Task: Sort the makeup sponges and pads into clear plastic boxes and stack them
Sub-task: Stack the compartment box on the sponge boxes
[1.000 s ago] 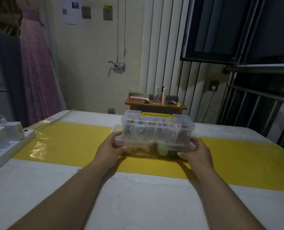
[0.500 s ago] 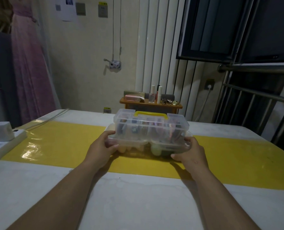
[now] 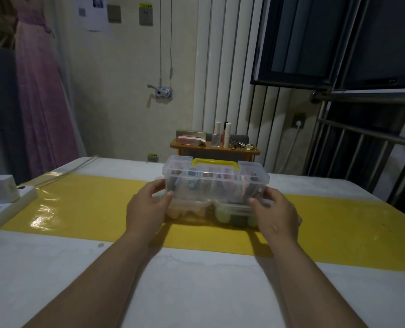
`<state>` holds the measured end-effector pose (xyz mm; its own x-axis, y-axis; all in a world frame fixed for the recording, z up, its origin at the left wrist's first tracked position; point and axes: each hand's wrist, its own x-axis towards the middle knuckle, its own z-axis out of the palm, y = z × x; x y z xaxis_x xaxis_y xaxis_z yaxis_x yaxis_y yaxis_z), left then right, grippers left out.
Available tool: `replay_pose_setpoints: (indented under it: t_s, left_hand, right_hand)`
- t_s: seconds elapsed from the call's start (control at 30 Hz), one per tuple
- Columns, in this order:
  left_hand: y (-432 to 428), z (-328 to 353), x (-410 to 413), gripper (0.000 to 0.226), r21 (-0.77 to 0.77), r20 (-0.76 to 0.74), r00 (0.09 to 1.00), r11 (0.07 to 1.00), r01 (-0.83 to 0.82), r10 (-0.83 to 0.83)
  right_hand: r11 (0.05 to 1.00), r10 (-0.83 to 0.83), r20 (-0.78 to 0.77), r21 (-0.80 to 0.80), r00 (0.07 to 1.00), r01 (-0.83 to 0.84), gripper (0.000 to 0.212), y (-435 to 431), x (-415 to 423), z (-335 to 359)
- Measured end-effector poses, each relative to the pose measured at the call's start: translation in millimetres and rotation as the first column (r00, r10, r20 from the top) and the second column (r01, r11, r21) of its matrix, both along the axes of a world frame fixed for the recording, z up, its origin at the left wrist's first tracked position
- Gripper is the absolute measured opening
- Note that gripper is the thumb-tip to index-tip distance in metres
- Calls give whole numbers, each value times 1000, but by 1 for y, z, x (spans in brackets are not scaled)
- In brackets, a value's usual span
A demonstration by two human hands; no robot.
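- We read the left hand (image 3: 147,209) and the right hand (image 3: 277,215) as each clasping one end of the upper box (image 3: 215,185). The thumbs lie on its near face and the fingers curl round the ends, probably to keep it level and square over what lies below.
- The upper box sits between the two hands, and its yellow handle (image 3: 214,162) is just beyond the thumbs, untouched. We judge that gripping the ends rather than the handle gives finer control for lining up a stack.
- Just under the thumbs, the lower boxes (image 3: 189,210) lie on the yellow strip (image 3: 78,202) of the table (image 3: 196,292). Pale sponges (image 3: 222,215) show through their walls, so we take the stacking step as close to finished.
- We cannot tell whether the upper box rests fully on the lower layer or hangs just above it, because the palms cover both outer corners.
- We also cannot tell whether that lower layer is two boxes side by side or one box with two lobes.
- The upper box's contents show only as blurred blue and pink shapes behind the plastic, so we cannot sort sponge from pad.
- The fingertips of both hands are hidden behind the box ends.
- Well to the left of the left hand, a power strip (image 3: 7,204) is cut off by the frame edge.
- Beyond both hands stands a wooden shelf (image 3: 214,150), its small items too dim to name.
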<state>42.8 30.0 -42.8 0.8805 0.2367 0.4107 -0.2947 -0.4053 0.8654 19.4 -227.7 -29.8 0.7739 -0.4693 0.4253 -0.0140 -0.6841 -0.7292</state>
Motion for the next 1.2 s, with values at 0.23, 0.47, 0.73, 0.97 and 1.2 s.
replay_pose_setpoints:
  t_s: [0.23, 0.47, 0.73, 0.97, 1.2]
  left_hand:
    - [3, -6, 9, 59, 55, -36, 999, 998, 10, -8]
    - [13, -15, 14, 92, -198, -194, 959, 965, 170, -208]
    - [11, -16, 15, 68, -68, -188, 969, 987, 148, -158]
    - [9, -11, 13, 67, -17, -200, 971, 991, 132, -132]
    - [-10, -7, 9, 67, 18, -219, 961, 984, 176, -168]
  right_hand:
    - [1000, -28, -39, -8, 999, 28, 46, -5, 3, -2]
    - [948, 135, -129, 306, 982, -90, 72, -11, 9, -8]
    - [963, 176, -108, 226, 978, -148, 61, -14, 10, -16]
    - [967, 165, -134, 217, 977, -134, 58, -20, 11, -14]
    - [968, 143, -185, 231, 972, -99, 55, -45, 6, -7]
